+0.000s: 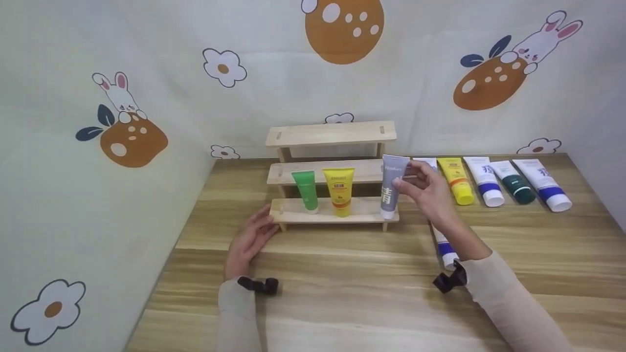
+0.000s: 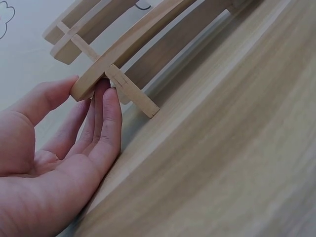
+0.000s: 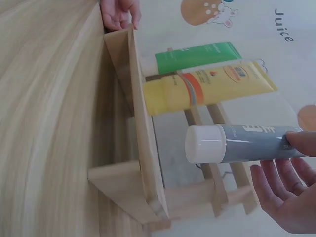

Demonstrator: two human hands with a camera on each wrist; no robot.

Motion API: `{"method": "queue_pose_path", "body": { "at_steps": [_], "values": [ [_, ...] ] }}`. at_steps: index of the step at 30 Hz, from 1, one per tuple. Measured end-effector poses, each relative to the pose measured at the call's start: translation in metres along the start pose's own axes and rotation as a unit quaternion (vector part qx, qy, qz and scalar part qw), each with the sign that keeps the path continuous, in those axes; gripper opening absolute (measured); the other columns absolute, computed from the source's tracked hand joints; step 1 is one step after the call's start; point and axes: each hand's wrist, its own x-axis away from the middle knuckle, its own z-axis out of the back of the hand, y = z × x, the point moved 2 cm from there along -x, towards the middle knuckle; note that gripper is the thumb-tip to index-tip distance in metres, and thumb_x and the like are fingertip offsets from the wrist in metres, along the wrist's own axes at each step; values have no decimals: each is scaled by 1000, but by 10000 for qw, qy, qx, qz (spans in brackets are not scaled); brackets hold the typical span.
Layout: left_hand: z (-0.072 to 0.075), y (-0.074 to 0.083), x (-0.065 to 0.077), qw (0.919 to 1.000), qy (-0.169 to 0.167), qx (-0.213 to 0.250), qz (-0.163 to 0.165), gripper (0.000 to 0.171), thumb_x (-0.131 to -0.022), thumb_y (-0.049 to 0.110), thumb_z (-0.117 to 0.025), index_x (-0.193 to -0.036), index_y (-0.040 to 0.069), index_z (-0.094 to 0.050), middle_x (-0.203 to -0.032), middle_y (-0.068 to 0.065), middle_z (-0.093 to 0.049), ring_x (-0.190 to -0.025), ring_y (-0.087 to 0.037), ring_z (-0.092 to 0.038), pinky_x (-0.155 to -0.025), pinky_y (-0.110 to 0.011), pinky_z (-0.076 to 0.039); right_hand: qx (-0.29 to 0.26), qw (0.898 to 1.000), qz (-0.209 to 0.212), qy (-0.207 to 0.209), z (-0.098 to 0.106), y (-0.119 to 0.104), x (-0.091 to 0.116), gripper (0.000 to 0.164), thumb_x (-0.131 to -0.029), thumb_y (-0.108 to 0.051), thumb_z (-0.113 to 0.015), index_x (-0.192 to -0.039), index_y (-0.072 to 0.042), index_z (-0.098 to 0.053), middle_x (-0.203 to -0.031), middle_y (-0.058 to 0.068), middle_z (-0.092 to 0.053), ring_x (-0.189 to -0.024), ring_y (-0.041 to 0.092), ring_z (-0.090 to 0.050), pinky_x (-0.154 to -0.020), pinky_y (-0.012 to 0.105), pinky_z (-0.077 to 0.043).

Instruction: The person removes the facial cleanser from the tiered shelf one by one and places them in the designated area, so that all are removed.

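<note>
My right hand (image 1: 430, 193) pinches a grey-blue squeeze tube (image 1: 393, 183) between thumb and fingers, its white cap (image 3: 206, 144) pointing down. In the right wrist view a gap shows between that cap and the bottom step of the wooden tiered shelf (image 1: 330, 133). A green tube (image 1: 306, 190) and a yellow tube (image 1: 339, 190) stand upright on their caps on this step, left of the grey-blue one. At the step's left end, my left hand (image 2: 69, 138) grips the wood, thumb against the edge and fingers curled beneath it.
Several tubes lie on the wood-grain table (image 1: 313, 293) to the right: a yellow one (image 1: 456, 181), a dark green one (image 1: 513, 182) and white ones with blue caps (image 1: 543, 183). Another blue-banded tube (image 1: 446, 252) lies partly under my right forearm. A printed cloth (image 1: 274, 73) hangs behind the shelf.
</note>
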Motion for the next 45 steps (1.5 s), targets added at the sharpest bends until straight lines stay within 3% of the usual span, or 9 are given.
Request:
{"method": "queue_pose_path", "body": {
  "at_steps": [8,12,19,24,30,35,39,45],
  "values": [
    [1,1,1,9999,94,113,17,56,-98,-2,-55,-152,3,-38,-139,-15,-53,-111,-18,-66,-98,-29,-57,282,9995,147,14,43,1,14,56,-95,-17,-69,-144,-2,-44,-112,-11,-62,-102,-2,-65,-84,19,-60],
    [-1,1,1,9999,-28,106,16,60,-98,-2,-55,-154,3,-33,-138,-15,-52,-111,-18,-65,-100,-29,-56,566,9980,275,23,66,2,20,53,-97,-17,-67,-143,-6,-45,-108,-15,-63,-97,-2,-66,-79,21,-61],
    [0,1,2,9999,-53,122,-15,60,-98,-2,-55,-154,1,-33,-139,-15,-52,-110,-18,-66,-100,-30,-56,984,9947,280,-73,97,14,27,65,-97,-16,-67,-154,-18,-35,-106,-15,-63,-92,0,-67,-74,21,-61],
    [-1,0,2,9999,-33,124,64,59,-98,-2,-56,-153,3,-34,-140,-16,-51,-111,-19,-66,-102,-30,-55,1036,9945,61,-118,115,26,29,65,-97,-17,-66,-152,-21,-33,-109,-17,-63,-94,-1,-66,-76,22,-62],
    [-1,-1,0,9999,-139,-29,-37,57,-100,-2,-51,-154,1,-32,-141,-14,-49,-109,-16,-65,-99,-28,-56,1134,9923,-493,-93,132,36,25,60,-95,-28,-70,-144,-27,-35,-110,-18,-60,-96,-3,-64,-78,26,-63],
    [-1,-1,0,9999,-115,87,-92,54,-100,-5,-48,-153,-1,-34,-133,-11,-55,-107,-16,-65,-96,-27,-56,1310,9881,-732,-338,142,45,21,66,-93,-29,-72,-147,-21,-34,-108,-17,-61,-95,1,-64,-79,30,-63],
    [-2,0,1,9999,-57,89,-90,54,-100,-3,-49,-153,0,-34,-135,-13,-54,-108,-16,-66,-97,-28,-56,1469,9847,-833,-441,156,52,19,67,-92,-30,-73,-147,-20,-35,-112,-10,-61,-93,1,-65,-79,33,-63],
    [-2,0,0,9999,-115,114,-60,55,-100,-3,-49,-153,1,-34,-138,-14,-52,-109,-18,-66,-100,-30,-56,1462,9788,-1220,-752,172,68,19,67,-93,-32,-72,-147,-23,-33,-138,26,-50,-93,1,-65,-84,34,-63]
  ]
}}
